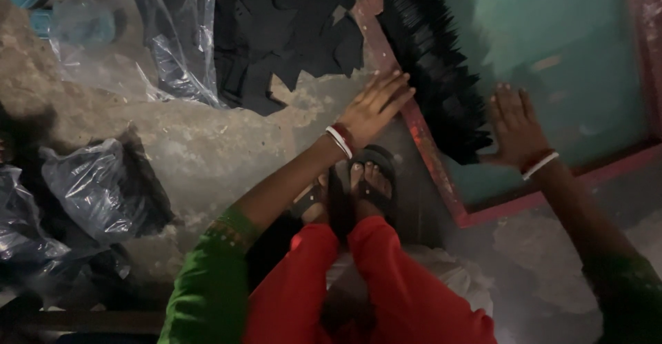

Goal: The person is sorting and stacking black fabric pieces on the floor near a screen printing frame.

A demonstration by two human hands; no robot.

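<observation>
While both hands lay flat w/ fingers together, left hand (373,108) and right hand (514,125) pressed opposite sides of black stack (434,68) — on teal board (572,54).

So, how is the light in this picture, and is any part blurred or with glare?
Head view: dim overall; the plastic bags show pale glare; the left hand is slightly blurred, the right hand sharper; the row of black pieces loses detail in darkness.
</observation>
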